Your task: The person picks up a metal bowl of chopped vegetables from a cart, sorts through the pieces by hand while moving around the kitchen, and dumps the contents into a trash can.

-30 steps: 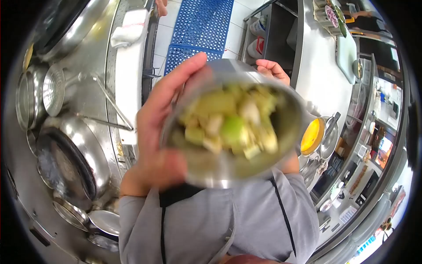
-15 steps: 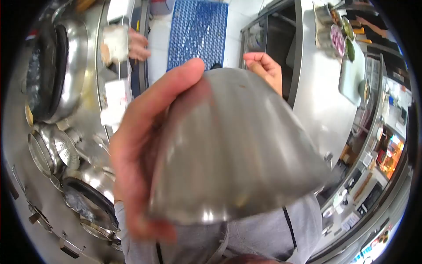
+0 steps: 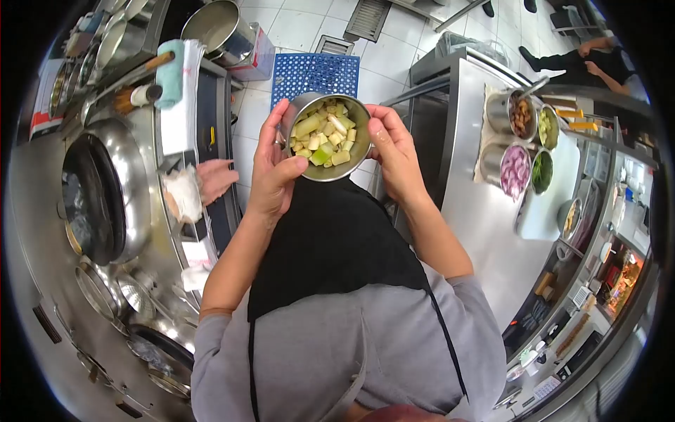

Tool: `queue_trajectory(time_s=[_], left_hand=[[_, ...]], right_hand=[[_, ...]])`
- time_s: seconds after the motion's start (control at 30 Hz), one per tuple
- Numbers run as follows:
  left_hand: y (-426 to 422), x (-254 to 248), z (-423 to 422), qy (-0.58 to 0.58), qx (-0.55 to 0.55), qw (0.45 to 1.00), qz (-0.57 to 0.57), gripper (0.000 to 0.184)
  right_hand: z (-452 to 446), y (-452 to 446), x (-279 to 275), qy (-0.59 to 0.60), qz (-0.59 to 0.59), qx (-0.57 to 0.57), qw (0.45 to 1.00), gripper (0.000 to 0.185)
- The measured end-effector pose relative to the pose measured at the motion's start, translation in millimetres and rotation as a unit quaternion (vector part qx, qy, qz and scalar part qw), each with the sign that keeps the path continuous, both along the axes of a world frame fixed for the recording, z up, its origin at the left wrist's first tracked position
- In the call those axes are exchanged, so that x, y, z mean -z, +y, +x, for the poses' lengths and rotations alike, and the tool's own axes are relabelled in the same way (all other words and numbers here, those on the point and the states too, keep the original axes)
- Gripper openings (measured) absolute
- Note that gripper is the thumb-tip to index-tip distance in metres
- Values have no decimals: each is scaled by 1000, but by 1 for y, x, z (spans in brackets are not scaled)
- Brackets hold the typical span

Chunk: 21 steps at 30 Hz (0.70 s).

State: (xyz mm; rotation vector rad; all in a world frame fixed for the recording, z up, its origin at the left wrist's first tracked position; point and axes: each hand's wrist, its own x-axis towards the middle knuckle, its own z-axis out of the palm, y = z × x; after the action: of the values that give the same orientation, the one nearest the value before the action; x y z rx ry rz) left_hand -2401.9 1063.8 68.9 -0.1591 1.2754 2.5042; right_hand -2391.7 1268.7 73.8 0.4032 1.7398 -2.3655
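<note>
A steel pot (image 3: 298, 116) is held up in front of my black apron, its mouth turned towards me. Inside lie several chopped pale green and whitish vegetable pieces (image 3: 325, 137); their kind is hard to tell. My left hand (image 3: 278, 165) is wrapped round the left side, thumb over the rim and fingers along the outer wall. On the opposite side, my right hand (image 3: 394, 144) grips the pot with its thumb near the rim; its other fingers are partly hidden behind the wall.
To the right, a steel counter (image 3: 485, 239) bears pots of chopped purple onion (image 3: 515, 172) and greens (image 3: 542, 171). Large pans (image 3: 133, 190) and strainers (image 3: 133, 295) are on the left. A blue mat (image 3: 316, 70) lies ahead. Another person's hand (image 3: 594, 68) shows at upper right.
The pot has moved away from the camera and tipped so its contents show instead of its outer wall. My right hand, earlier partly hidden behind it, now grips its right side.
</note>
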Motion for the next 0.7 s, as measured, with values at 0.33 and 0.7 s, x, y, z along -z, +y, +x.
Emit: queue_trajectory(time_s=[0.33, 0.7], left_hand=[[51, 39, -223, -45, 155, 980, 119, 101], [211, 65, -406, -202, 559, 768, 238, 99]], right_hand=[[-176, 43, 1, 166, 432, 114, 879, 27], [-255, 148, -36, 49, 402, 232, 884, 33]])
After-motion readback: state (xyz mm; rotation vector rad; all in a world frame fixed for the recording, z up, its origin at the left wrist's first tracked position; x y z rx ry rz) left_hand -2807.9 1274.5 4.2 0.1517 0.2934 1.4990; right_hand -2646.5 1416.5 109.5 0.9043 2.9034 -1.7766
